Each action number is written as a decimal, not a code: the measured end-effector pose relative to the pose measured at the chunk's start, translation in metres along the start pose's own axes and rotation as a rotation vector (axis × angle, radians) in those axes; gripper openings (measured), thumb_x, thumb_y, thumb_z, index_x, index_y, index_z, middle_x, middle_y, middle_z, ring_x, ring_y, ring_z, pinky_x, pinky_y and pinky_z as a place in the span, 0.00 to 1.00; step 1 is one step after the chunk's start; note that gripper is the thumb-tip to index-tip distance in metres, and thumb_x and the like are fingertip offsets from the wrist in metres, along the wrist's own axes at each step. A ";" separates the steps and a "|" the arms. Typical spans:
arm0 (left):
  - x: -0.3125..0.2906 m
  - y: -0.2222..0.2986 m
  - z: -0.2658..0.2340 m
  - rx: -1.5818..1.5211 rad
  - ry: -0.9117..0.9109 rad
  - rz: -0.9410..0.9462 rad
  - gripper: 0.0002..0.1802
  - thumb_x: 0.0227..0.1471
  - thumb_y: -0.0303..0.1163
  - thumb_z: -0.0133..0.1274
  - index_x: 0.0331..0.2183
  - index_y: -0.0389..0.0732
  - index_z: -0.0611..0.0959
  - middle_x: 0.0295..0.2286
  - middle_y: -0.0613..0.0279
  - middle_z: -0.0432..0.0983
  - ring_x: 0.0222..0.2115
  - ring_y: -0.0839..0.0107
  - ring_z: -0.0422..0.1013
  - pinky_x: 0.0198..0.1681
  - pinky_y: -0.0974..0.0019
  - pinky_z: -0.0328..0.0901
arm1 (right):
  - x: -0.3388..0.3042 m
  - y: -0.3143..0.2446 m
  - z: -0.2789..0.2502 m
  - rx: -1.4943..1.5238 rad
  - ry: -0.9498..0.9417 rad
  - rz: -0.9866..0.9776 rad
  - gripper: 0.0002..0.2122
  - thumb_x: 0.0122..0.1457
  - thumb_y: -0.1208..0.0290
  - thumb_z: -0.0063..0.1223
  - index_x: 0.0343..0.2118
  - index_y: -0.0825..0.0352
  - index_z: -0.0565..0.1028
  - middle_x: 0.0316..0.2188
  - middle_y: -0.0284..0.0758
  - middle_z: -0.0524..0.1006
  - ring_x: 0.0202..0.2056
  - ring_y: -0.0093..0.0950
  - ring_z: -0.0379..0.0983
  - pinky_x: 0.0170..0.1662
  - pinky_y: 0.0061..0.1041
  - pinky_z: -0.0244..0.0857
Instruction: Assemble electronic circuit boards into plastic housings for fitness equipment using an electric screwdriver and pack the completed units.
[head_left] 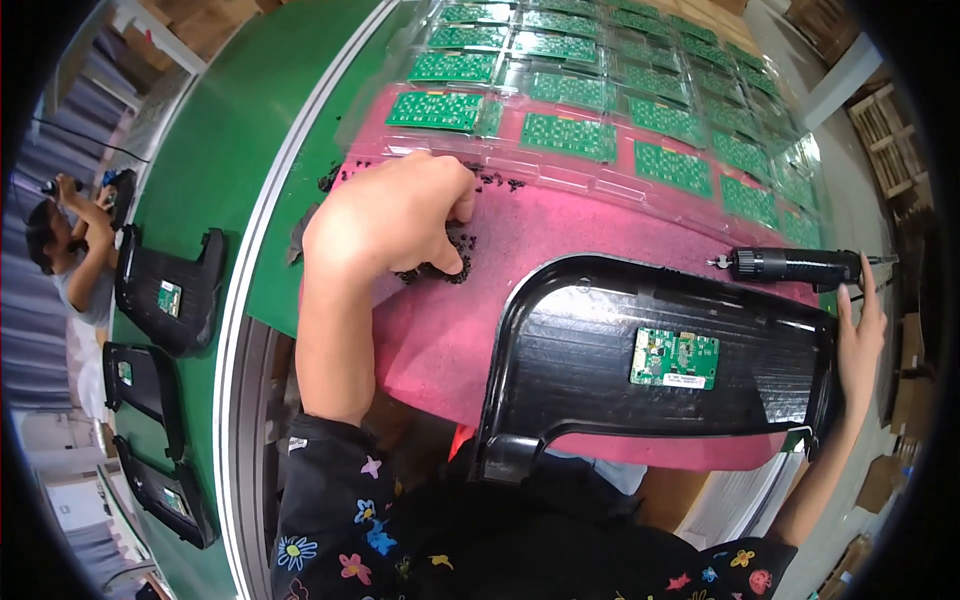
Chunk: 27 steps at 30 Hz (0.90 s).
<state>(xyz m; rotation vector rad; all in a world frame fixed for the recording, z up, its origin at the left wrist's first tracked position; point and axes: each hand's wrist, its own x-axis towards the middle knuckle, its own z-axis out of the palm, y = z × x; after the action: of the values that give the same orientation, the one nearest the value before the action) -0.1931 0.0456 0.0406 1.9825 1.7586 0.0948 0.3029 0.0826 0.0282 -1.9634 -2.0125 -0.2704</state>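
My left hand (395,215) reaches over a scatter of small black screws (462,245) on the pink mat (540,220). Its thumb touches the screws and stands apart from the bent index finger; the other fingers are mostly hidden beneath the hand. On the right, the fingers of my right hand (862,335) close around the rear end of a black electric screwdriver (795,266), whose bit points left. Below the screwdriver lies a curved black plastic housing (590,390), hollow side up. A small green circuit board (676,358) sits inside it.
Clear plastic trays (510,150) of green circuit boards (568,136) fill the far side. Left of a metal rail (262,200), several black housings (145,385) with boards lie on a green surface (215,130). Another person (75,245) works at far left.
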 end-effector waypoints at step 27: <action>0.034 0.073 0.038 -0.934 0.059 0.428 0.08 0.43 0.18 0.62 0.31 0.31 0.85 0.28 0.56 0.82 0.29 0.72 0.78 0.36 0.72 0.72 | -0.007 -0.172 -0.009 2.485 -0.317 -0.135 0.21 0.65 0.56 0.46 0.55 0.64 0.65 0.28 0.24 0.64 0.33 0.20 0.60 0.51 0.34 0.52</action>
<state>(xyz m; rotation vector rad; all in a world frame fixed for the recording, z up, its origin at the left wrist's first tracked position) -0.1061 0.0619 0.0270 1.5747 0.9703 0.9341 0.1330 0.0661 0.0482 -0.0933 -0.8365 1.6359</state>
